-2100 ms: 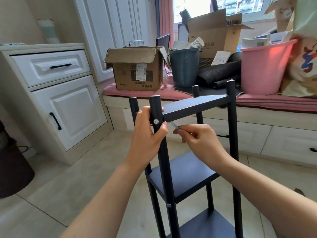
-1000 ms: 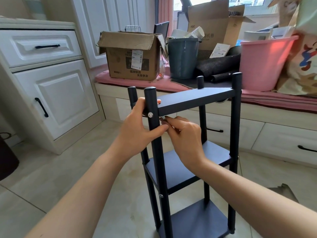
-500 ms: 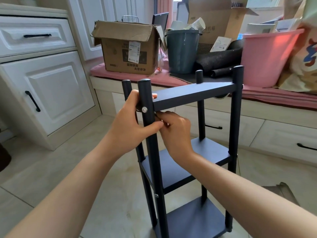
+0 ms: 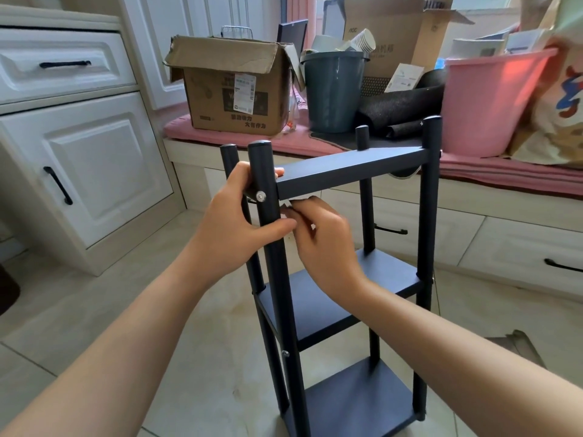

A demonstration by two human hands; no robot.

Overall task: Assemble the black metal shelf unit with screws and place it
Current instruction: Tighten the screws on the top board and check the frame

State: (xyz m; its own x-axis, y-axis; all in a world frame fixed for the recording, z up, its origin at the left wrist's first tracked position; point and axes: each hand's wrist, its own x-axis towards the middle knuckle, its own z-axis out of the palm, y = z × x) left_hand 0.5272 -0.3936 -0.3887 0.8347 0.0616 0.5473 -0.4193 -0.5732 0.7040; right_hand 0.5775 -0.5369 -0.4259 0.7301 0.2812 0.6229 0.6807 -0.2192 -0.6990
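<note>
A black metal shelf unit [image 4: 350, 171] with three shelves stands upright on the tiled floor in front of me. My left hand [image 4: 233, 222] grips its front left post just below the top shelf, thumb across the post. A silver screw [image 4: 260, 196] sits in that post at the top shelf corner, and another screw [image 4: 285, 353] shows lower down. My right hand [image 4: 321, 244] is tucked under the top shelf beside the post, its curled fingers pinching a small silvery tool that is mostly hidden.
A white cabinet [image 4: 88, 171] stands to the left. Behind the shelf runs a bench with a pink cushion [image 4: 504, 175], carrying a cardboard box [image 4: 233, 89], a grey bucket [image 4: 332, 89] and a pink tub [image 4: 485, 102]. A piece of cardboard [image 4: 520, 342] lies on the floor at right.
My right hand has moved left with the small tool, from beside the post to under the top shelf corner. My left hand has kept its grip on the post.
</note>
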